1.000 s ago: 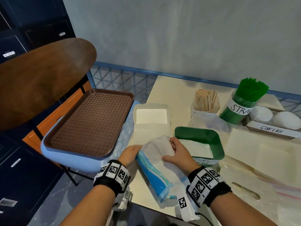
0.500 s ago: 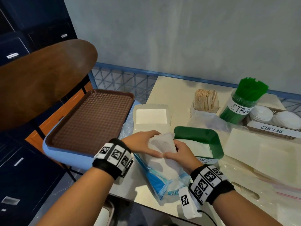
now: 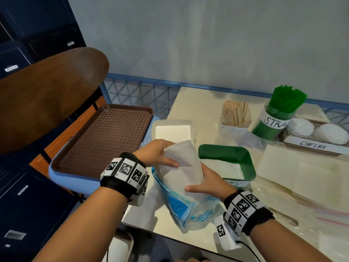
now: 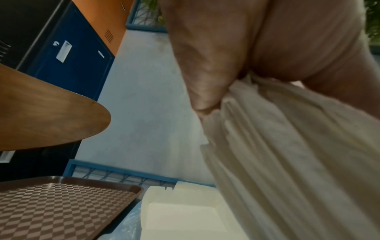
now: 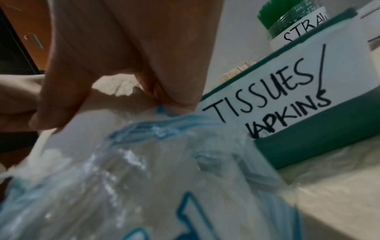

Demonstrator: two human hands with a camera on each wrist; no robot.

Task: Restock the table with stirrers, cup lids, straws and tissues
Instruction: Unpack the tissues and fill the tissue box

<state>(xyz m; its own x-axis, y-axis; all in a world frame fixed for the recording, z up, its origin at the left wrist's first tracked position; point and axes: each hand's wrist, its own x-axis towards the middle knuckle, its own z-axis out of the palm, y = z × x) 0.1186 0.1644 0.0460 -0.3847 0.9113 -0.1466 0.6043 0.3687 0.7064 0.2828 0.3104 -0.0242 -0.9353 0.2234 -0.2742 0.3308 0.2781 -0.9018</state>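
Note:
A stack of white tissues [image 3: 182,167] sticks halfway out of a blue and clear plastic pack [image 3: 188,208] at the table's near edge. My left hand [image 3: 160,154] grips the top of the tissue stack [image 4: 287,154], thumb and fingers curled round it. My right hand [image 3: 205,181] holds the pack [image 5: 144,178] lower down on its right side. Just right of the hands stands the green tray [image 3: 243,157] labelled TISSUES/NAPKINS [image 5: 287,91], with a few white tissues lying in it.
Behind stand a box of wooden stirrers [image 3: 235,115], a jar of green straws [image 3: 277,114] and a basket of cup lids [image 3: 319,133]. An open white box [image 3: 172,131] lies ahead. A brown tray [image 3: 102,138] sits left, off the table. Plastic bags [image 3: 302,195] cover the right.
My left hand moved from the pack's left side up onto the top of the tissues and gripped them. The stack has come further out of the pack, which now stands more upright.

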